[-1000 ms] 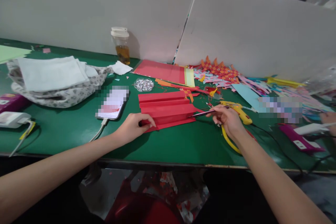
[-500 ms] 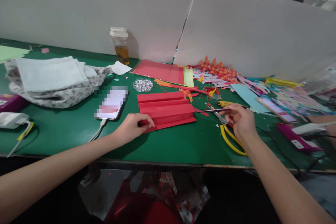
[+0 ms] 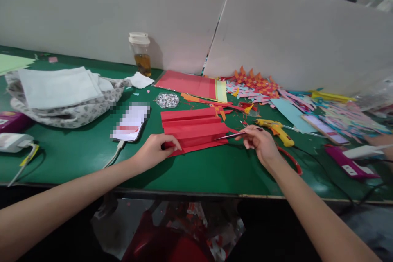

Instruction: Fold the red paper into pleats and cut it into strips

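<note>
A pleated sheet of red paper (image 3: pixel 196 129) lies on the green table, its folds running left to right. At its near left corner my left hand (image 3: pixel 156 147) is closed, fingers curled onto the paper's edge. My right hand (image 3: pixel 259 143) pinches a thin dark pencil-like stick (image 3: pixel 235 134), whose tip is over the paper's near right fold. Whether the tip touches the paper, I cannot tell. Beneath my right wrist lie scissors, mostly hidden, with a red handle loop (image 3: pixel 293 159) showing. A yellow glue gun (image 3: pixel 278 130) rests just beyond that hand.
A phone (image 3: pixel 130 123) with a charging cable lies left of the paper. Behind are a dish of googly eyes (image 3: pixel 167 100), packed coloured paper (image 3: pixel 187 85) and a lidded drink cup (image 3: pixel 141 55). Orange woven paper fish (image 3: pixel 256 82) and paper strips fill the back right. A purple power strip (image 3: pixel 350 163) sits far right.
My right hand has moved left with the stick, bringing its tip over the red paper and uncovering the glue gun. My left hand stays at the paper's corner.
</note>
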Motion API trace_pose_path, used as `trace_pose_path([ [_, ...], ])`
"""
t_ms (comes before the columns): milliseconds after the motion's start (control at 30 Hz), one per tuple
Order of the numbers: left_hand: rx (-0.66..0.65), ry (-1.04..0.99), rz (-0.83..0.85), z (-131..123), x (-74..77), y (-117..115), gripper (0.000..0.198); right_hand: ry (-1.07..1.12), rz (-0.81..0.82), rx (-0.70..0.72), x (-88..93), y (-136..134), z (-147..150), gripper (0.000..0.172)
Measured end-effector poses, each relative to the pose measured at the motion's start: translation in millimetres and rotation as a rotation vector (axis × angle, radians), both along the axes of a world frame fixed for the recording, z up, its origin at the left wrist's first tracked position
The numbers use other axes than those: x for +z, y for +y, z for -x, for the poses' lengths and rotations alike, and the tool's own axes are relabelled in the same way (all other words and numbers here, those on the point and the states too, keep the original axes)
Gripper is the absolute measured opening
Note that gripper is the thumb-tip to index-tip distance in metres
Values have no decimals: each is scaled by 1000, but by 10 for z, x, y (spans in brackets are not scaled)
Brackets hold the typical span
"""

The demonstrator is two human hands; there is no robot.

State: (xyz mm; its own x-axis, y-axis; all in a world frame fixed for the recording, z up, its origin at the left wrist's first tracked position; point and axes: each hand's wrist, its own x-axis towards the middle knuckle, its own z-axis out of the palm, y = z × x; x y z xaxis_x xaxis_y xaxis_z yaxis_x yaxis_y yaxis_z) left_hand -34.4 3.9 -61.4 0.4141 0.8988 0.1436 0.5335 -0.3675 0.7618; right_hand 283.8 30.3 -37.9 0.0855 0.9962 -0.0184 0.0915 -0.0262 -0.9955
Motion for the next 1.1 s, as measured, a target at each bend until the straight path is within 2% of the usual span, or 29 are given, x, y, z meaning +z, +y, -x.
trace_pose_path([
  [167,-1,1,-7,-4,-7,2,19,-30,-47,-149,61,29,-238,11],
  [267,-3,-2,-7,1,-24,7,19,-4,-112,-199,88,-17,-245,12],
  [333,1,-6,1,6,-33,9,19,17,-113,-158,84,-69,-168,12],
  [500,-11,-26,-17,18,-39,9,18,-47,-42,68,27,-150,7,11],
  [633,-13,-35,-7,11,-29,5,18,-65,-82,27,4,-125,-62,10],
  [767,-2,-25,-2,2,-20,3,18,16,-78,-19,-4,-116,-66,11],
  [967,1,-23,1,3,-14,4,19,73,12,51,-82,-100,106,12],
  [1100,1,-16,-1,1,-13,2,19,31,-1,35,-90,-55,69,13],
])
